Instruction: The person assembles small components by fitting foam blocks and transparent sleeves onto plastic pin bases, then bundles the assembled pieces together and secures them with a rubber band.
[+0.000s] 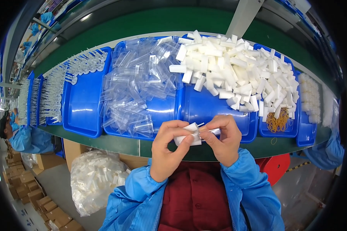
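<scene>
Between the fingers and thumb of my left hand [169, 144] is a white foam block [187, 141], with a slit or fold along it. My right hand [224, 140] meets it from the other side, fingers closed in a pinch on a thin whitish piece [215, 131] whose kind I cannot make out. A short white stick end [201, 124] shows above the block. Both hands are in front of a blue tray [208, 106] heaped at its far side with white foam blocks [231, 67].
Left of it, clear plastic sleeves [138, 77] overfill another tray. Farther left, white stick-like parts [54, 90] stand in rows beside a blue tray [81, 104]. Yellow rubber bands [277, 120] lie at the right. A bag of foam pieces [98, 179] is below the table edge.
</scene>
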{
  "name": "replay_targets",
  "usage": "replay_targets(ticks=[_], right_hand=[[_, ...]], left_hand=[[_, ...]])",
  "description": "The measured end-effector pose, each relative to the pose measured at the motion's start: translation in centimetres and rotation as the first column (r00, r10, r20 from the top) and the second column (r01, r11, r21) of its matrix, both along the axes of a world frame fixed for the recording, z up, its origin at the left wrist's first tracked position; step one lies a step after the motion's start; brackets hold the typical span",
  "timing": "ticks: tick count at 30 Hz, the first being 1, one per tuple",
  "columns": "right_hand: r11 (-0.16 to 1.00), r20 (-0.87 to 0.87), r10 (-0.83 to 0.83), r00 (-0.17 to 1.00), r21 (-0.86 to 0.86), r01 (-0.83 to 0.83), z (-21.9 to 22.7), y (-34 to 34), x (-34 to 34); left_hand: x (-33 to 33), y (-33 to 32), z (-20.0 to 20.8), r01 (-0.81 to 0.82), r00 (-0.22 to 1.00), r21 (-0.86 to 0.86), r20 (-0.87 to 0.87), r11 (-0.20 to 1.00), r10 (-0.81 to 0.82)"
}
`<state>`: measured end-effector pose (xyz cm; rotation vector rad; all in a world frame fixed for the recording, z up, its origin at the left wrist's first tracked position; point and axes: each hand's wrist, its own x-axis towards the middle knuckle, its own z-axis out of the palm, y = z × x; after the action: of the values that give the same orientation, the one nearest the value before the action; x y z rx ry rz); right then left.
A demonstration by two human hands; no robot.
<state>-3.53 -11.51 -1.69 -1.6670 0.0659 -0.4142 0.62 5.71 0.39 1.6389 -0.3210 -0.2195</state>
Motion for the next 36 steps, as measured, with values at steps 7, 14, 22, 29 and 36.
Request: replay_targets(ticks=[7,14,22,29,36], right_hand=[[0.985,-0.168,-0.046,0.985,0.154,0.072,1.0,-0.3,0.3],[0.997,-0.091,0.066,0.994,-0.038,-0.070,0.4,-1.3,0.6],[0.948,-0.260,0.077,0.963,0.317,0.009,1.8,-2.3,0.5],[0.983,-0.069,0.160,0.985,0.103,-0.152,0.6,-0.3,-0.2],[0.958,-0.079,0.285,0.955,0.033,-0.283,0.7,-1.6,0.1]], left_hand=[[-0.5,-0.4,-0.3,-0.006,0.972,0.138,0.232,0.990,-0.026],[-0.4,0.0,-0.4,0.032,0.981,0.141,0.184,0.990,-0.058],[-0.2,1.0,0.3,0.130,0.987,-0.178,-0.067,0.975,-0.144],[-0.7,1.5,-1.3,0.192,0.948,0.027,0.254,0.981,-0.192],[0.8,2.2,-0.2,0.180,0.971,-0.085,0.176,0.980,-0.163]])
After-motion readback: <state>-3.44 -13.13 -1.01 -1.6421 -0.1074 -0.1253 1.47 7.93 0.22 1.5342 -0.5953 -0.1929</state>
